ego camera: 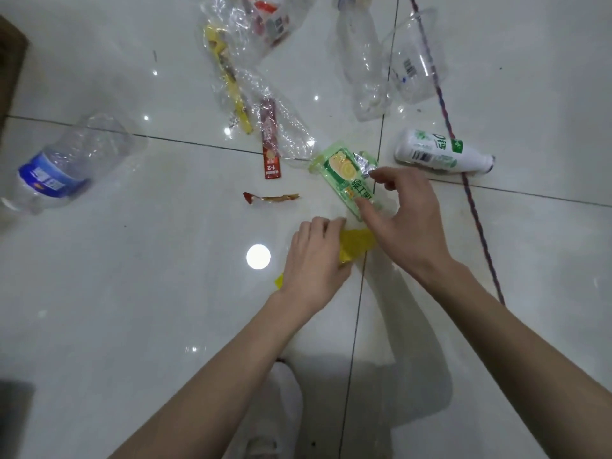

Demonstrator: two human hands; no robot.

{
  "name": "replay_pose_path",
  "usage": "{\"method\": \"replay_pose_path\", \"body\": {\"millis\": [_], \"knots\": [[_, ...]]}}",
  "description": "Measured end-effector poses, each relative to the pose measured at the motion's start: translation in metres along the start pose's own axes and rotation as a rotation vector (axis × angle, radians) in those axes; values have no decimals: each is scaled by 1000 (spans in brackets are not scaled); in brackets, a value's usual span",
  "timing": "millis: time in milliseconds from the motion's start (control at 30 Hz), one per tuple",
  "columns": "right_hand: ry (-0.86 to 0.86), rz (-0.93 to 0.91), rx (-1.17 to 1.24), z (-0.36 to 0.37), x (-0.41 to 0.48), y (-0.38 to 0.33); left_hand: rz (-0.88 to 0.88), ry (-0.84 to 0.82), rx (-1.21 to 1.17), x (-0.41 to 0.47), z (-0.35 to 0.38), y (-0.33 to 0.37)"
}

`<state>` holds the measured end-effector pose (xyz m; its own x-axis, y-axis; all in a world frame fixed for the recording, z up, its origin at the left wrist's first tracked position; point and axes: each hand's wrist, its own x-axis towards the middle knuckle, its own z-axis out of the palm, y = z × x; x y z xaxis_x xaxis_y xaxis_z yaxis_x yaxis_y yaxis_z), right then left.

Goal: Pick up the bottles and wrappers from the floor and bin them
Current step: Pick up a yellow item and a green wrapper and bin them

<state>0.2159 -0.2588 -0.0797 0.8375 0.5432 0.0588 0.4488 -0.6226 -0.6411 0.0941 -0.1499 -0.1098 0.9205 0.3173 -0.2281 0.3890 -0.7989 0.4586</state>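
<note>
Litter lies across the white tiled floor. My left hand point(314, 260) is closed around a yellow wrapper point(356, 243), which sticks out on both sides of the fist. My right hand point(402, 215) pinches the near end of a green snack wrapper point(344, 173) with thumb and fingertips. A red sachet point(271, 144) and a small red-brown wrapper point(270, 197) lie just left of the hands. A white bottle with green print point(440, 152) lies on its side to the right. A crushed clear bottle with a blue label point(63, 164) rests at the far left.
Clear plastic bags with yellow and red contents point(231, 77) spread over the top centre. A clear bottle point(362, 67) and a clear cup point(414, 58) lie at the top right. A purple braided cord point(463, 173) runs down the right. Something brown point(8, 71) stands at the left edge. My white shoe point(281, 402) is below.
</note>
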Motion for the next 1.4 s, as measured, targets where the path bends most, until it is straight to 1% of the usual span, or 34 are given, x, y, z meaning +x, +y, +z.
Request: {"method": "replay_pose_path", "body": {"millis": [133, 333, 500, 700, 900, 1067, 1167, 1267, 1400], "knots": [[-35, 32, -11, 18, 14, -1, -44, 68, 95, -4, -6, -23], [-34, 79, -47, 39, 36, 4, -103, 151, 88, -11, -16, -49], [-28, 109, -91, 53, 47, 3, -155, 153, 17, -16, -25, -63], [-88, 168, -209, 63, 53, -2, -218, 160, 7, -22, -34, -75], [-48, 200, -238, 63, 54, -4, -302, 123, -112, -24, -41, -78], [-16, 205, -151, 55, 52, -5, -317, 100, -151, -24, -45, -73], [-29, 266, -31, 44, 48, -8, -327, 98, -153, -24, -45, -68], [-39, 304, 20, 36, 43, -11, -308, 114, -164, -23, -44, -63], [11, 353, 118, 19, 34, -11, -324, 128, -288, -19, -46, -50]]}}
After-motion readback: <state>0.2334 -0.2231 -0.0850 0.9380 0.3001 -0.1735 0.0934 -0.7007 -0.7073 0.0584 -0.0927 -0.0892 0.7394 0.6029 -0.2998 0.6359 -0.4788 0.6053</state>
